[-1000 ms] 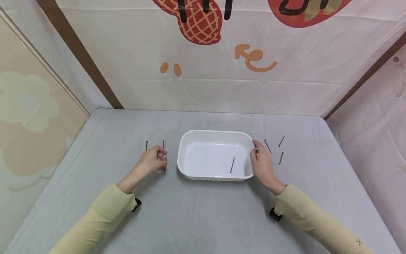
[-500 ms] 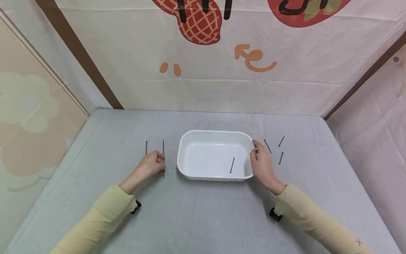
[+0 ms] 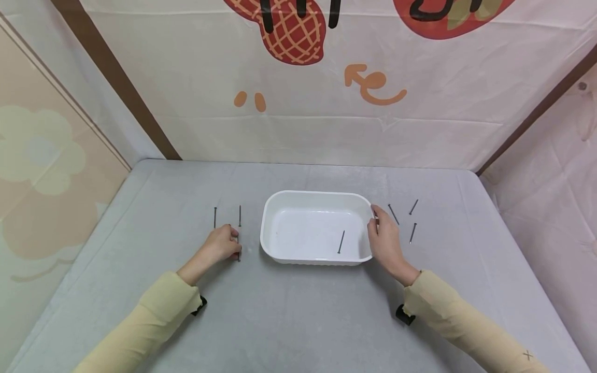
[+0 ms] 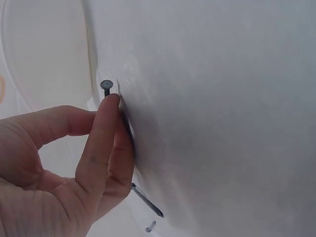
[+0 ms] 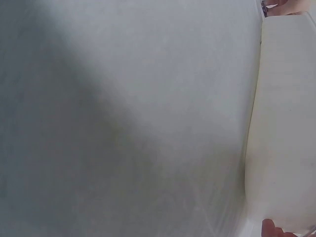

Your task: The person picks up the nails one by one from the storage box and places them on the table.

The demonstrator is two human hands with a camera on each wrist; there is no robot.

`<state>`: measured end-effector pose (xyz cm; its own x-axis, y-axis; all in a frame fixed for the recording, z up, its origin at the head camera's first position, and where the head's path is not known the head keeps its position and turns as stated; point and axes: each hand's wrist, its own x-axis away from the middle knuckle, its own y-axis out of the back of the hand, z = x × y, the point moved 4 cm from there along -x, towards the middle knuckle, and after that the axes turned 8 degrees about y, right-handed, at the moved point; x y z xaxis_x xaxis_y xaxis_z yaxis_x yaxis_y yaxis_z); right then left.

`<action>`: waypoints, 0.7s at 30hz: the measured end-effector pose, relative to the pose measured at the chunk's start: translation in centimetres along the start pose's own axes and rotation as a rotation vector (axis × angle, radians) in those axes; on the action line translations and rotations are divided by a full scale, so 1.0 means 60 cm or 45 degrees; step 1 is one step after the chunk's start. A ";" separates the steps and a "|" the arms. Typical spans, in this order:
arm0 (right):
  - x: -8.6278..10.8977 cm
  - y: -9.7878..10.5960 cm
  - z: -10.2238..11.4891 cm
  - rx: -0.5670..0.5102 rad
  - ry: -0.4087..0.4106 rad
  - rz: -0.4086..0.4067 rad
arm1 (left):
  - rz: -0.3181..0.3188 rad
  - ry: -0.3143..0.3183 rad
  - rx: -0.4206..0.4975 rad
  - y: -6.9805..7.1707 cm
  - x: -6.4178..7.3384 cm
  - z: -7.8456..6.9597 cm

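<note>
My left hand (image 3: 222,243) pinches a dark steel nail (image 4: 106,85) between thumb and fingers, left of the white tray (image 3: 310,261). In the left wrist view the nail's round flat head sticks out past the fingertips; the fingers cover much of its shank. Just beyond this hand lie a second nail (image 3: 240,216) and a third nail (image 3: 215,217) on the table. My right hand (image 3: 388,243) grips the tray's right rim, thumb at the edge. Inside the tray, toward its right end, lies one nail (image 3: 341,242).
Right of the tray, three more nails lie on the grey-covered table (image 3: 298,321): a slanted nail (image 3: 394,214), a far nail (image 3: 413,207) and a nearer nail (image 3: 413,233). A printed cloth backdrop (image 3: 298,140) rises behind the table's far edge.
My left hand has drawn a little toward me and to the left with the nail, uncovering more of the nail beyond it. The right hand and the tray stay put.
</note>
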<state>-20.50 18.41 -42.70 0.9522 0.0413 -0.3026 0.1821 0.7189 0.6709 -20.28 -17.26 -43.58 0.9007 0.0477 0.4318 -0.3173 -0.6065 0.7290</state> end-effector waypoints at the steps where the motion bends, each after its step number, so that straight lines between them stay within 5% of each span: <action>1: 0.000 0.000 0.001 0.001 -0.001 0.000 | -0.001 0.000 -0.007 0.000 0.000 0.000; 12: -0.002 0.001 0.004 0.019 -0.004 -0.010 | -0.005 -0.004 -0.053 0.000 -0.001 -0.004; 21: -0.002 0.002 0.006 0.018 -0.004 -0.004 | 0.072 -0.026 -0.174 0.016 0.003 -0.013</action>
<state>-20.49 18.24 -42.32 0.9524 0.0367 -0.3026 0.1885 0.7092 0.6794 -20.67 -17.25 -42.39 0.8856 -0.0003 0.4644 -0.4039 -0.4942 0.7698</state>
